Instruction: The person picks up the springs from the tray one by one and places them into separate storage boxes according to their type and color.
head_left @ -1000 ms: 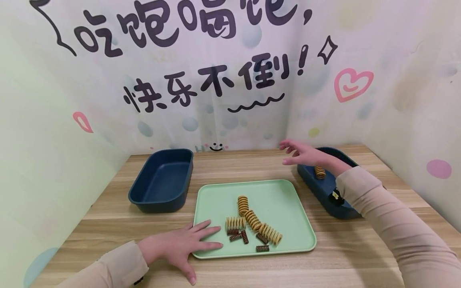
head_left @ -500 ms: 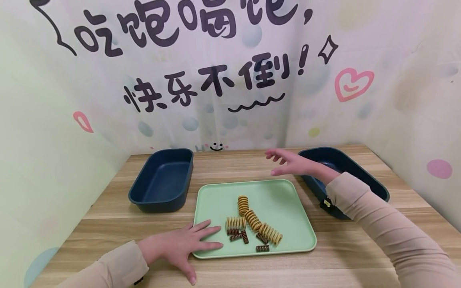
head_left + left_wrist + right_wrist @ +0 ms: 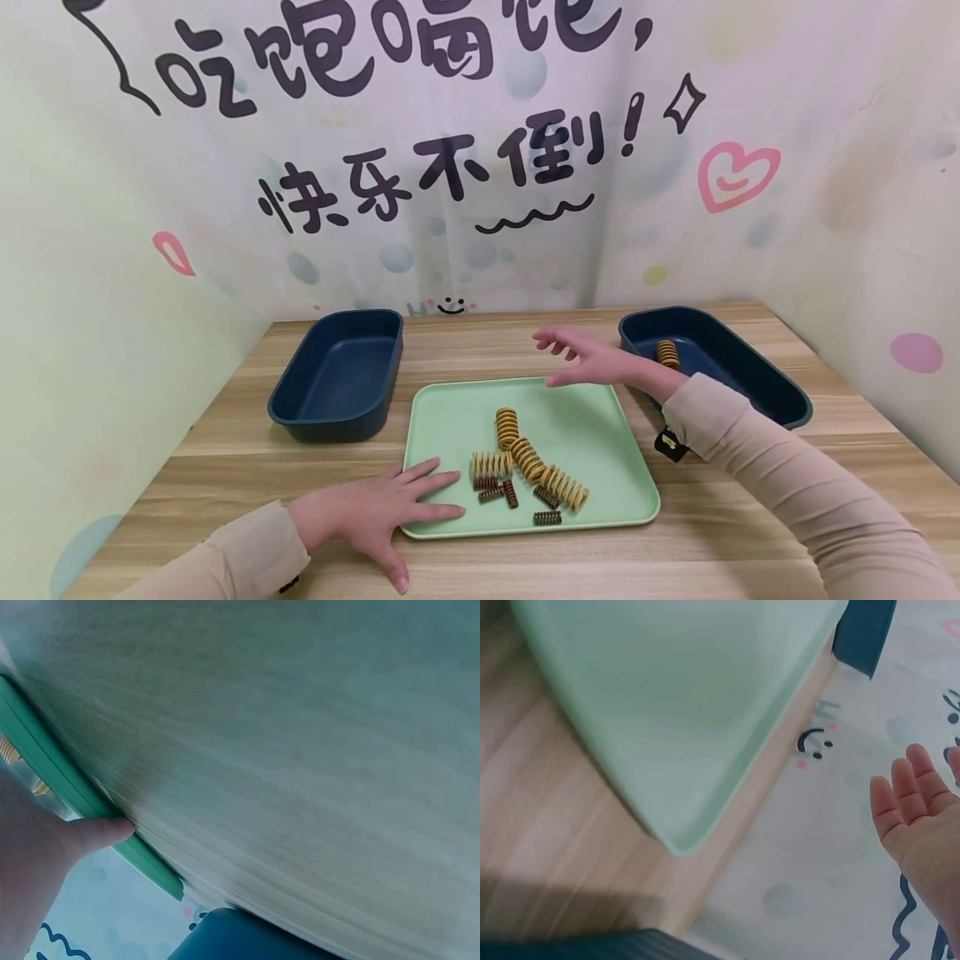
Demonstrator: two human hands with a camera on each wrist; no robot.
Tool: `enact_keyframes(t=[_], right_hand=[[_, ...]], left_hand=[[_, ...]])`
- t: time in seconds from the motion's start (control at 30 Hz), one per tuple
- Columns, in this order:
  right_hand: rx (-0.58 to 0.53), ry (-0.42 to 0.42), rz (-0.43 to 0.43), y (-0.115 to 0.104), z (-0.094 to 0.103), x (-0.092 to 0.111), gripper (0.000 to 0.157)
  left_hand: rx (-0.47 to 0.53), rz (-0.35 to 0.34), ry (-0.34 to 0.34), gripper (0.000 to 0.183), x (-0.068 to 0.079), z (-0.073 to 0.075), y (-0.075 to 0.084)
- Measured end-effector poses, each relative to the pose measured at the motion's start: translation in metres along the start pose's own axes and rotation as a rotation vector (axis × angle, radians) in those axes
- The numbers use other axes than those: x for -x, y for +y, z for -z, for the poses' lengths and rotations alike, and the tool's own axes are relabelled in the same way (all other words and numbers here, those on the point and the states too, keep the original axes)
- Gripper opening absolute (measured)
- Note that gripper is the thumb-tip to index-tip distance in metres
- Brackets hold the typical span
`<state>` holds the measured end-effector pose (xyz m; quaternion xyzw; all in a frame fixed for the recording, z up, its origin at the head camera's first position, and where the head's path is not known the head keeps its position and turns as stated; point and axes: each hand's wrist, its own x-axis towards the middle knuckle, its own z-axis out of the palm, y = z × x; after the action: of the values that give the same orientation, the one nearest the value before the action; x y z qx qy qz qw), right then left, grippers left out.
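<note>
My left hand (image 3: 378, 512) rests spread at the near left corner of the pale green tray (image 3: 442, 408), fingers over its rim and thumb on the table. Raised over the tray's far right edge, my right hand (image 3: 596, 360) holds nothing, its fingers loosely bent. In the right wrist view its fingers (image 3: 911, 787) look relaxed. On the tray lie several large yellow springs (image 3: 564, 487) and several small dark brown springs (image 3: 547, 517), in a loose cluster. One yellow spring (image 3: 667, 353) sits inside the right dark blue bin (image 3: 780, 396), partly behind my right forearm.
A second dark blue bin (image 3: 337, 375) stands at the left of the wooden table (image 3: 480, 337), with no springs seen in it. A printed cloth (image 3: 510, 250) hangs behind the table. The right bin stands close to the tray's right side.
My right hand has moved left and toward me, from above the right bin to over the tray's far edge. The left hand and the springs have stayed put.
</note>
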<state>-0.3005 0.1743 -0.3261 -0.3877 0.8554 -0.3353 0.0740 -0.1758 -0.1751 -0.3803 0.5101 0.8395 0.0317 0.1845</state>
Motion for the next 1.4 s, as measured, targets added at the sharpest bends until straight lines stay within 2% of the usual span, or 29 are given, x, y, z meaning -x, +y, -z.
enact_keyframes(t=[0.3, 0.9, 1.4], right_hand=[[-0.005, -0.058, -0.019, -0.005, -0.021, -0.003, 0.071], [0.093, -0.161, 0.000, -0.004, -0.056, -0.010, 0.074], [0.209, -0.197, -0.020, -0.009, -0.066, -0.017, 0.072]], left_hand=[[-0.007, 0.004, 0.009, 0.091, 0.000, 0.000, 0.001], [0.000, 0.006, 0.006, 0.090, 0.000, 0.000, 0.000], [0.007, -0.002, 0.006, 0.089, -0.001, -0.004, -0.003]])
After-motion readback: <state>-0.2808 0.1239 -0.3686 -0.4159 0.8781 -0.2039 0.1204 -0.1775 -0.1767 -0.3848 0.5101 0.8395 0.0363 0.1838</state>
